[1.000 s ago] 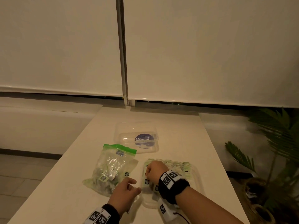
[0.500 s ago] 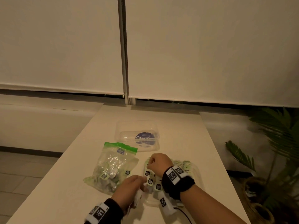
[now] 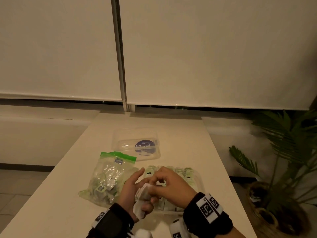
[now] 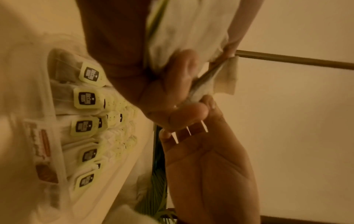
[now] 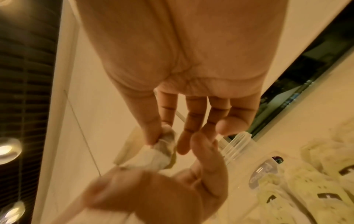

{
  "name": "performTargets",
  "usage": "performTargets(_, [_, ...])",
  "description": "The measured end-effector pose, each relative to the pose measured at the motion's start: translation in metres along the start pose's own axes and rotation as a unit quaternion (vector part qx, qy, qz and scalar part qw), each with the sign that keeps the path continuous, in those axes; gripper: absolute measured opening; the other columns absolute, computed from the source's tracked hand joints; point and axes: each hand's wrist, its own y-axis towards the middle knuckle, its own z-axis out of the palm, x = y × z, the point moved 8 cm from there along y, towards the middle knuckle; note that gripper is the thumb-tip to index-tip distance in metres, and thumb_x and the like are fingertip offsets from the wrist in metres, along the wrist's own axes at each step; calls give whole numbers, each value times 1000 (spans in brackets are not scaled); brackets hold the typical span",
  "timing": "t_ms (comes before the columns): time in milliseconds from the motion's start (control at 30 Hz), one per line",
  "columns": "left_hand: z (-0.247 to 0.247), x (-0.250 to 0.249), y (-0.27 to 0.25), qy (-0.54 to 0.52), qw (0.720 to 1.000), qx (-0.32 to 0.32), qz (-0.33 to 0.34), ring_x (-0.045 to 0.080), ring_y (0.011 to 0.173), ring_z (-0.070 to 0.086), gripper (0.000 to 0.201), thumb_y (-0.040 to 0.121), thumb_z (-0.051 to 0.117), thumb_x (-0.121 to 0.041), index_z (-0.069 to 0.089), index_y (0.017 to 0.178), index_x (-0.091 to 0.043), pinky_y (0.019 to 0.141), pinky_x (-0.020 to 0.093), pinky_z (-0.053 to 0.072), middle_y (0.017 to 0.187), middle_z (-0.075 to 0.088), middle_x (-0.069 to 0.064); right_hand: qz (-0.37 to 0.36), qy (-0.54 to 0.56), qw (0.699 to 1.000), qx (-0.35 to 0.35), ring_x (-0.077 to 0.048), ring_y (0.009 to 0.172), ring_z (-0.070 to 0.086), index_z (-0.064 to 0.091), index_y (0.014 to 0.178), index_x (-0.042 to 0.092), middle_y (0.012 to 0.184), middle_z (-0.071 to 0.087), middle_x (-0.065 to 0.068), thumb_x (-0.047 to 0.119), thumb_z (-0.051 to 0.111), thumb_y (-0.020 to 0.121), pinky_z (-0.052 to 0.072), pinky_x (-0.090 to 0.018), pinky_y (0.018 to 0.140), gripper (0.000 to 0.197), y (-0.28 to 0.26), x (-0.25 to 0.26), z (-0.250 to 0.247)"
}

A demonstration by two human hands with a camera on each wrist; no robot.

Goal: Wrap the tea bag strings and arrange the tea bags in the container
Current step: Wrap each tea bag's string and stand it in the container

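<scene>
Both hands meet over the near edge of the white table (image 3: 180, 134). My left hand (image 3: 133, 191) grips a white tea bag (image 3: 143, 194), its index finger stretched forward. Thumb and forefinger of my right hand (image 3: 165, 182) pinch the top of that tea bag (image 5: 162, 153), with the other fingers straight. The pinched tea bag (image 4: 224, 75) shows in the left wrist view too. Just behind the hands stands the clear container (image 3: 199, 182), holding rows of tea bags (image 4: 86, 125) with pale green tags; my right hand hides its near part.
A zip bag (image 3: 109, 177) with a green seal lies left of the hands, holding several loose tea bags. The clear lid (image 3: 137, 145) with a blue label lies farther back. A potted palm (image 3: 283, 152) stands right of the table. Blinds cover the back wall.
My left hand has lifted a tea bag off the table and turned toward the right hand. The right hand has come out of the container and now pinches that bag.
</scene>
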Motion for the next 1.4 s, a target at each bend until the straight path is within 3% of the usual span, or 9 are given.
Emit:
performTargets(267, [-5, -10, -4, 77, 988, -61, 120, 14, 40, 37, 44, 81, 63, -52, 63, 96, -10, 42, 12, 16, 79, 59, 11, 80, 159, 982, -66, -13, 58, 60, 58, 82, 14, 67, 64, -1, 12, 61, 91, 40, -25, 50, 10, 0, -26, -34])
performTargets(467, [0, -35, -11, 226, 921, -133, 287, 11, 40, 25, 7, 82, 68, -9, 65, 81, -3, 38, 14, 22, 52, 41, 4, 71, 206, 975, -39, -18, 63, 66, 60, 86, 11, 77, 66, -3, 9, 65, 89, 45, -27, 52, 7, -4, -25, -24])
performTargets(567, [4, -50, -25, 300, 854, -152, 397, 10, 39, 36, 16, 82, 67, 2, 76, 77, -9, 39, 16, 29, 51, 53, 3, 108, 316, 941, -58, -27, 76, 70, 63, 89, 10, 91, 67, -9, 15, 62, 93, 52, -30, 59, 7, -8, -31, -16])
performTargets(700, [18, -56, -44, 475, 695, -109, 529, 12, 62, 58, 16, 77, 68, -23, 79, 87, -30, 59, 16, 42, 75, 66, -2, 189, 507, 840, -22, -35, 66, 66, 61, 97, 9, 83, 66, -15, 26, 58, 94, 52, -34, 55, 18, -12, -41, 2])
performTargets(967, [-7, -52, -43, 636, 570, -116, 507, -1, 69, 57, 36, 76, 58, -14, 73, 100, -36, 60, 9, 40, 96, 59, -22, 152, 247, 957, -26, -13, 58, 58, 67, 101, 5, 71, 62, -1, 1, 65, 84, 38, -22, 44, 18, 7, -46, -10])
performTargets(1033, [-11, -54, -45, 617, 589, -139, 503, -1, 59, 50, 33, 80, 64, -13, 72, 102, -36, 57, 12, 39, 94, 62, -17, 135, 219, 966, -24, -13, 60, 59, 68, 100, 6, 70, 62, 0, 1, 65, 84, 39, -22, 45, 17, 13, -42, -11])
performTargets(1200, [-36, -46, -26, 391, 846, -156, 328, 18, 56, 61, 53, 76, 77, -2, 60, 123, -21, 51, 21, 46, 101, 73, 4, 75, 191, 978, -41, -8, 59, 56, 72, 87, 16, 70, 63, 1, 0, 62, 86, 42, -19, 47, 18, 24, -21, -19])
performTargets(1267, [-21, -34, -20, 390, 874, -104, 271, 21, 70, 71, 47, 76, 74, -1, 62, 121, -7, 61, 21, 53, 103, 74, 7, 53, 188, 980, -45, -5, 60, 56, 71, 87, 14, 71, 63, 2, 0, 61, 86, 43, -17, 49, 17, 27, -13, -19])
performTargets(1400, [2, -21, -15, 384, 889, -54, 242, -1, 38, 52, 20, 87, 58, 12, 66, 104, 6, 42, 9, 40, 66, 69, 1, 13, 156, 986, -61, -3, 65, 55, 68, 82, 14, 72, 63, 6, 0, 63, 85, 46, -16, 63, 15, 28, 0, -23])
